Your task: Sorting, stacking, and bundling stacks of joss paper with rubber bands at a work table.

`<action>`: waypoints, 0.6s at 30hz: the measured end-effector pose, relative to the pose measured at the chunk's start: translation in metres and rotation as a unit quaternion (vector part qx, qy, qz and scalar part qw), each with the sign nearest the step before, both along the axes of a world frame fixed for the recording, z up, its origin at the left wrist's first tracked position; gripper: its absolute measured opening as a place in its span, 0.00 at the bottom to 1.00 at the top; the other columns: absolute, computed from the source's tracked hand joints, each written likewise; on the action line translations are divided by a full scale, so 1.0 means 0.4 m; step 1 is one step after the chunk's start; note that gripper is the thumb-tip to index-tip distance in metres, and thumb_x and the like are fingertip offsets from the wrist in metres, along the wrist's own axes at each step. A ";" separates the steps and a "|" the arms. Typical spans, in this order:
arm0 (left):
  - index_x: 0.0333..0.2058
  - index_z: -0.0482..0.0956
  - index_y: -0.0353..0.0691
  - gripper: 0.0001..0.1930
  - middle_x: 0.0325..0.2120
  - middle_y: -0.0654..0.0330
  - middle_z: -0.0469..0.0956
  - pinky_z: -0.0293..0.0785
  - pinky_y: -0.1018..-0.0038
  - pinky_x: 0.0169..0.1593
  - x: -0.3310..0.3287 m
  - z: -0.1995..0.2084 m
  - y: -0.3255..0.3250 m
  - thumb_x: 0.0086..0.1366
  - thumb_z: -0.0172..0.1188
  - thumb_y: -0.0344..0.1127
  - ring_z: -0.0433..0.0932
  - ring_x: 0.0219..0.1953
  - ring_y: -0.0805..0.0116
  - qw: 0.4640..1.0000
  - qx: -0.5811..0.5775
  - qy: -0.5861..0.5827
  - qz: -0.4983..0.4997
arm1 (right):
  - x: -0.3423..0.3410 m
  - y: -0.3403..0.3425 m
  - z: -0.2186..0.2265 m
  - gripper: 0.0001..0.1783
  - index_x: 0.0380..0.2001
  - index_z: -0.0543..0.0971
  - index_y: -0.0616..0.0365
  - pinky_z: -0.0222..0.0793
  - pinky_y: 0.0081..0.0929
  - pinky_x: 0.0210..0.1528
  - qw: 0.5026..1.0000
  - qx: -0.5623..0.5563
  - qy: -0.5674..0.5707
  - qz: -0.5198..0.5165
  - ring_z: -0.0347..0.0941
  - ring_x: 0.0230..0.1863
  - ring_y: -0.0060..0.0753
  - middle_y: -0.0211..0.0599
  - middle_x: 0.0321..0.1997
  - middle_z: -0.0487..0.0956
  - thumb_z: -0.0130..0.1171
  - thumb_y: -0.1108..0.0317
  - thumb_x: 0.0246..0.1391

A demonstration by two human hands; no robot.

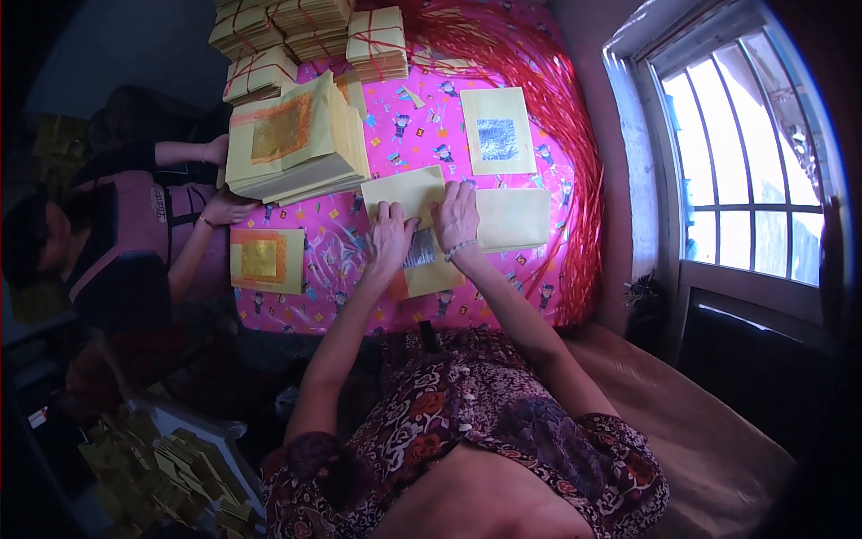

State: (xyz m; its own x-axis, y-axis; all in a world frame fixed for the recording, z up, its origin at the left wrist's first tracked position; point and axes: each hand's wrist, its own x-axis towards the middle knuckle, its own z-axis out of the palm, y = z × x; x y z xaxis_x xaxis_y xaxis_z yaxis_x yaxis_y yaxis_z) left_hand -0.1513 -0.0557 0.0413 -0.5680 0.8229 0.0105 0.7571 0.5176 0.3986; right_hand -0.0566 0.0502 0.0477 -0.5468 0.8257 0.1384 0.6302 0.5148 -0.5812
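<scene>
Both of my hands rest on pale yellow paper at the middle of the table's near side. My left hand [391, 237] presses down with its fingers pointing away and slightly bent, the thumb toward the right. Beside it my right hand [458, 218], a beaded bracelet at its wrist, lies with fingers stretched over the right edge of a plain yellow paper sheet [402, 186]. Between my wrists shows a paper sheet with a silver foil square [420, 251], partly covered. To the right lies a plain pale paper sheet [514, 218]; beyond it, another silver-foil paper [498, 135].
A tall stack of gold-foil papers [292, 139] stands left, with a co-worker's hands [226, 207] against it. A single gold-foil paper [268, 260] lies nearby. Tied bundles [377, 45] are at the back. Red plastic strands [575, 162] run along the right edge of the pink tablecloth [337, 269].
</scene>
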 end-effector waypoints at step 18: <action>0.40 0.71 0.39 0.14 0.38 0.51 0.66 0.68 0.60 0.46 0.016 -0.057 -0.076 0.55 0.63 0.33 0.69 0.43 0.50 0.979 0.189 -0.074 0.012 | 0.056 -0.053 -0.084 0.10 0.33 0.70 0.55 0.64 0.36 0.36 0.986 0.079 -0.038 0.141 0.69 0.37 0.40 0.39 0.33 0.70 0.56 0.63 0.51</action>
State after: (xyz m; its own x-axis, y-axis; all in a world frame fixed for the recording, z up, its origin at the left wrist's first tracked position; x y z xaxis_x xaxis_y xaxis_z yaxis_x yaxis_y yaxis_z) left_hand -0.1448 -0.0860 0.0184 -0.6052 0.7629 0.2275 0.6659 0.3285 0.6698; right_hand -0.0343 0.0288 0.0141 -0.7650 0.6112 0.2029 0.4879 0.7557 -0.4368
